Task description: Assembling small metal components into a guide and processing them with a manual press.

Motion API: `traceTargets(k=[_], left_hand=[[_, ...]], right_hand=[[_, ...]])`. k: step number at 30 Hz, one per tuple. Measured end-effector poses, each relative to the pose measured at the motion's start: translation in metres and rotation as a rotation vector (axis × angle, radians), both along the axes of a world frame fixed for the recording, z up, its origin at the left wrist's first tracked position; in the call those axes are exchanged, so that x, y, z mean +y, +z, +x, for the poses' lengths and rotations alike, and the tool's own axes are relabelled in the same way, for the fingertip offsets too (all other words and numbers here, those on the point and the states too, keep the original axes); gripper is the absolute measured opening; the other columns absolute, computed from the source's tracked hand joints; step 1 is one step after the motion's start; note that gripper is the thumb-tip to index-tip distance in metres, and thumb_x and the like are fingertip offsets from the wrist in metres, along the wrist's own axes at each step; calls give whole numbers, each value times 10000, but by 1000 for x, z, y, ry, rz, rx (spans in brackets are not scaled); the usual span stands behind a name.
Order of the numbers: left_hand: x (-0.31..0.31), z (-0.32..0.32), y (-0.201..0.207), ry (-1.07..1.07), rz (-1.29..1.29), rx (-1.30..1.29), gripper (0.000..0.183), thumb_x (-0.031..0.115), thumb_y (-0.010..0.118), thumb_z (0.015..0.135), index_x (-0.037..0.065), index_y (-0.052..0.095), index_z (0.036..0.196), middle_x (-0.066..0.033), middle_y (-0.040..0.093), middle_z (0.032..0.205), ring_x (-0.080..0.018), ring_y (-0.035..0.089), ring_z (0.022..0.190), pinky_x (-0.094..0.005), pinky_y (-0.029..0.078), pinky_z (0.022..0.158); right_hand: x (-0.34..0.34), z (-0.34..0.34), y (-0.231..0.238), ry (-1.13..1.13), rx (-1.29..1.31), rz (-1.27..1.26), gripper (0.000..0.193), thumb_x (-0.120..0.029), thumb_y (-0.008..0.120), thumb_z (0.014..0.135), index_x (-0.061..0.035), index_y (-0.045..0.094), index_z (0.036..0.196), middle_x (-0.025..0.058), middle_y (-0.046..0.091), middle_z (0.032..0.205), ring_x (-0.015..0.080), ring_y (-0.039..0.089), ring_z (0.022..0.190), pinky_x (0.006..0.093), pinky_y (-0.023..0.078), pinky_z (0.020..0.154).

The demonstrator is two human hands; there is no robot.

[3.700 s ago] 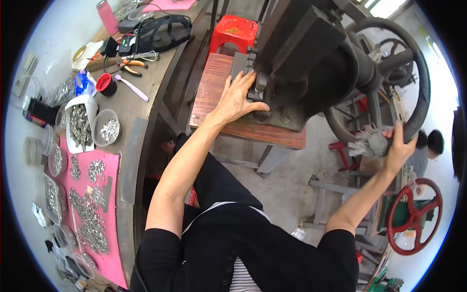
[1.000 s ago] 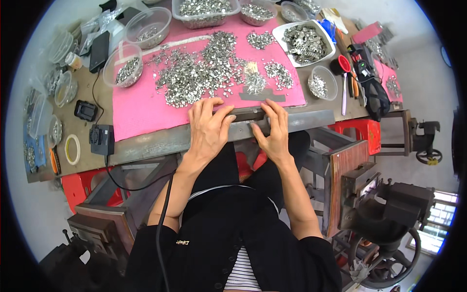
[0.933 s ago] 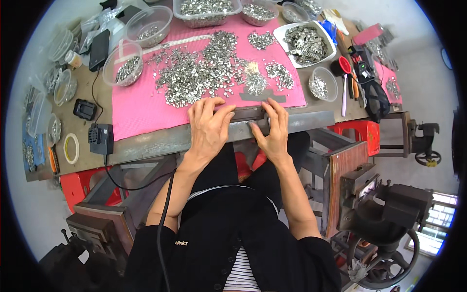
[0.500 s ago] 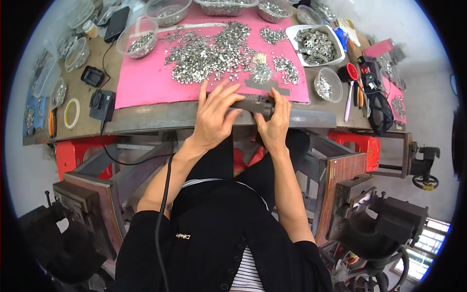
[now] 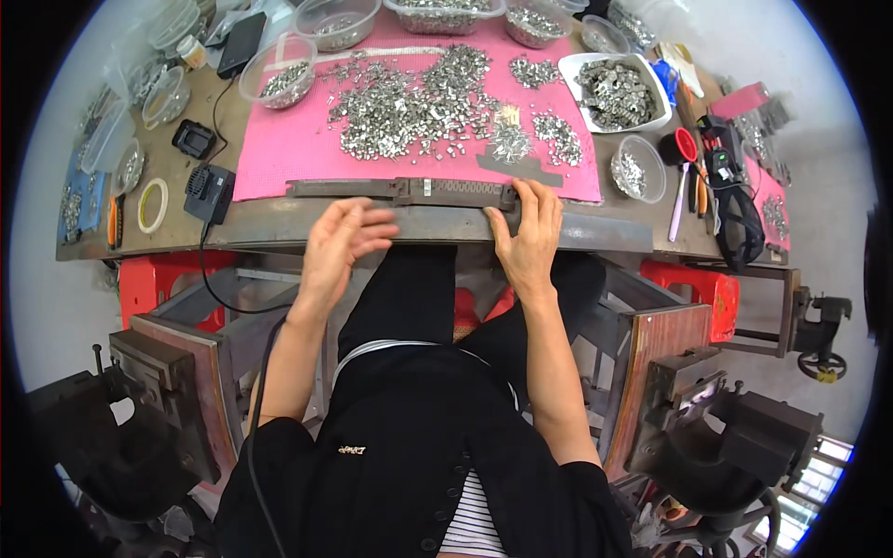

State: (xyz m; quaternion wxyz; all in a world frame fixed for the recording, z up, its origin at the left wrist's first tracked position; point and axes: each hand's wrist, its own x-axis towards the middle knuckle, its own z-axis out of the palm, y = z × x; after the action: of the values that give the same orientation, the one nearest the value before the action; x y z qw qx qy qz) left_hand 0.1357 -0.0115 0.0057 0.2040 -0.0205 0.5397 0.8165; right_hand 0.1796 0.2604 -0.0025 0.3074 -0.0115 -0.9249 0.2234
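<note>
A long dark metal bar [image 5: 372, 189] with a row of slots lies along the near edge of the pink mat. One small silver piece [image 5: 427, 187] shows bright in it, left of the slots. My right hand [image 5: 527, 237] grips the bar's right end between thumb and fingers. Nearer me and to the left, my left hand [image 5: 342, 249] hovers off the bar over the table's front edge, its fingers apart and nothing visible in them. Beyond the bar, a wide heap of small silver metal pieces [image 5: 400, 112] covers the mat, with a cluster of thin pins [image 5: 510, 144] beside it.
Clear plastic tubs [image 5: 279, 74] of metal parts line the back. At the right stand a white tray [image 5: 569, 70] of parts and a round tub [image 5: 638, 169]. A black charger [image 5: 208, 193] with a cord and a tape roll [image 5: 153, 205] lie left. Vises [image 5: 153, 400] flank me.
My left hand has come off the bar and drawn back left, uncovering it. My right hand stays at the bar's right end. The whole view has shifted slightly.
</note>
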Motion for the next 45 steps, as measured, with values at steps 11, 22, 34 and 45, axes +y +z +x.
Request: traceTargets(k=[11,22,34,45], left_hand=[[76,-20,2,114,-1059,1178,618,172,796,818,75,552,1378,-101,624,1211,-309,538,1152,-563,276,1120],[72,-18,-5,127,-1094,1188,654,162,818,805,64,551,1394,-78,660,1179,-293,552,1148,-521,300,1119],[77,-21,-6,152,-1039,1195,731,147,807,809,63,481,1457,-85,641,1142,-296,532,1116,-523,309,1084],[88,-18,8,106,-1007,1123,578,201,779,854,95,562,1379,-89,641,1203,-287,554,1195,-600,227,1148]], right_hand=[[26,-23,35,223,-16,181,180,-56,726,859,-57,712,1038,55,713,987,227,679,947,448,377,1063],[68,-59,78,307,74,184,103,-39,677,842,-54,658,943,85,647,895,266,644,889,437,453,897],[44,-41,49,523,-54,547,213,-53,690,806,-6,655,1011,86,612,922,259,613,846,396,482,881],[122,-89,99,52,348,365,120,-63,676,855,-88,676,973,78,663,838,287,651,809,414,485,745]])
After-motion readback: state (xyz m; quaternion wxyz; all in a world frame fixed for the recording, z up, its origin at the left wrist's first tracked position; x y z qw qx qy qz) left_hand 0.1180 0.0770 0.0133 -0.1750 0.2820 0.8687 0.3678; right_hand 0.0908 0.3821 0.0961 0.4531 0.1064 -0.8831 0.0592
